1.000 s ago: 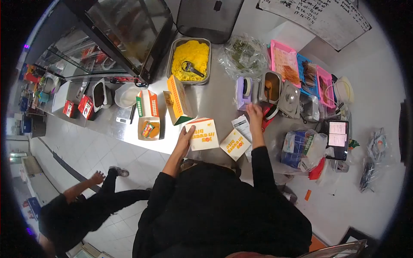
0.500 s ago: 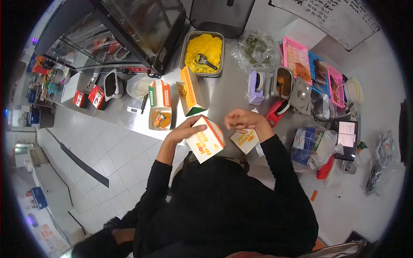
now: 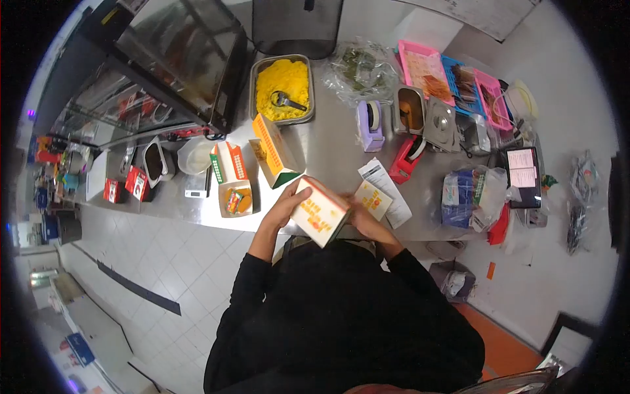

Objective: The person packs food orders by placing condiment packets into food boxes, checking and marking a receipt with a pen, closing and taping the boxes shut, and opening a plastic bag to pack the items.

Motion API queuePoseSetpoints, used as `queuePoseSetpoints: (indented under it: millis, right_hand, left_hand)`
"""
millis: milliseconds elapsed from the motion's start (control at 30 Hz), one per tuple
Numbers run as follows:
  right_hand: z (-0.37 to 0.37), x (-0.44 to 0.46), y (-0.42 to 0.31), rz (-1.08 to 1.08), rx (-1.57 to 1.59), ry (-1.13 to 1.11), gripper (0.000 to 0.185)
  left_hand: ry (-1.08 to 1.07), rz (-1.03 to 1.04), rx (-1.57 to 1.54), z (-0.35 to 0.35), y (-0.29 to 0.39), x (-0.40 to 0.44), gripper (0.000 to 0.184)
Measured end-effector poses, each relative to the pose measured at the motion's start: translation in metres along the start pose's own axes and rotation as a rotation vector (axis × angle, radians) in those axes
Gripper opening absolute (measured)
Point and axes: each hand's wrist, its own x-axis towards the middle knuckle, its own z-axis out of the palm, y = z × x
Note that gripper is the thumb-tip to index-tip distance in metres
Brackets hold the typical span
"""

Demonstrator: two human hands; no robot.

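A white paper food box point(image 3: 319, 209) with orange and yellow lettering is tilted in front of my body. My left hand point(image 3: 282, 209) grips it from the left, thumb on the upper face. At its right edge is my right hand point(image 3: 365, 219), closed against the box; its fingertips are blurred and partly hidden. Beside that hand, a flat carton with similar lettering point(image 3: 375, 199) lies on a printed paper slip point(image 3: 398, 209). Beyond my left hand stand an open yellow-and-green box point(image 3: 273, 152) and an open box with food and small packets inside point(image 3: 231, 172).
A steel tray of yellow rice point(image 3: 282, 85) with a black scoop is at the back. A purple tape dispenser point(image 3: 371, 128), a red tape dispenser point(image 3: 405, 161) and a sauce pan point(image 3: 409, 111) stand right. A glass display case point(image 3: 174, 59) is at the left.
My right hand has moved down and left onto the food box, which now looks deeper and turned. More of the paper slip shows, and the camera view has shifted.
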Motion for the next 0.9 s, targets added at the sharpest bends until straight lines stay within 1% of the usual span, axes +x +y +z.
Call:
queuePoseSetpoints:
  millis: [33,67,100,133,200,233,267,333,367,433,467,500,533,600,633,667,733,833,900]
  right_hand:
    - [0.008,-0.012,-0.033,-0.102,0.341,0.081,0.057]
    - [0.001,-0.013,-0.028,-0.136,0.161,0.190,0.056]
    - [-0.006,-0.015,-0.022,-0.148,-0.032,0.308,0.055]
    - [-0.013,-0.017,-0.017,-0.139,-0.216,0.429,0.055]
    - [-0.040,-0.019,-0.015,-0.018,0.105,0.534,0.057]
    - [-0.060,-0.022,-0.003,-0.034,0.106,0.534,0.054]
    - [-0.077,-0.024,0.017,-0.045,0.107,0.532,0.052]
    - [-0.096,-0.029,0.049,-0.062,-0.537,0.711,0.051]
    - [-0.100,-0.030,0.055,-0.076,-0.870,0.786,0.051]
    - [-0.091,-0.031,0.036,-0.207,-0.912,0.915,0.053]
    - [-0.086,-0.029,0.022,-0.276,-0.932,0.977,0.054]
    - [-0.085,-0.019,0.010,-0.324,-1.050,1.061,0.056]
    - [-0.085,-0.006,-0.003,-0.356,-0.947,0.938,0.056]
    - [-0.082,0.024,-0.028,-0.386,-0.736,0.691,0.057]
    - [-0.067,0.037,-0.053,-0.380,-0.690,0.576,0.057]
    - [-0.049,0.052,-0.077,-0.369,-0.641,0.463,0.058]
    - [-0.034,0.081,-0.090,-0.556,-0.918,0.278,0.056]
    - [-0.027,0.108,-0.082,-0.648,-1.079,-0.136,0.056]
    - [-0.027,0.105,-0.086,-0.511,-1.124,-0.314,0.057]
  left_hand:
    - [0.062,-0.038,0.125,0.008,0.001,0.008,0.044]
    - [0.128,-0.075,0.246,0.018,-0.001,0.016,0.044]
    - [0.201,-0.067,0.444,0.025,-0.016,0.027,0.043]
    - [0.244,-0.062,0.441,0.044,-0.009,0.023,0.046]
    - [0.734,0.338,0.628,0.045,-0.028,0.024,0.055]
    - [0.968,0.579,0.718,0.024,-0.038,0.032,0.065]
    - [1.262,0.689,0.824,0.007,-0.035,0.033,0.069]
    - [1.522,0.500,0.637,-0.052,-0.054,0.060,0.074]
    - [1.346,0.475,0.621,-0.053,-0.042,0.062,0.074]
    - [1.002,0.439,0.573,-0.050,-0.009,0.063,0.075]
    - [0.904,0.547,0.457,-0.054,-0.013,0.073,0.067]
    - [0.961,0.597,0.696,-0.046,-0.007,0.071,0.060]
    - [1.013,0.637,0.938,-0.039,-0.001,0.063,0.054]
    - [0.706,0.568,1.013,-0.031,-0.006,0.043,0.051]
    - [0.548,0.528,1.046,-0.028,-0.009,0.031,0.050]
    - [0.447,0.478,1.085,-0.025,-0.012,0.017,0.050]
    - [0.242,0.371,1.151,-0.023,-0.014,-0.014,0.051]
    - [0.120,0.347,1.232,-0.025,-0.009,-0.045,0.058]
    - [0.228,0.262,1.197,-0.033,-0.013,-0.059,0.056]
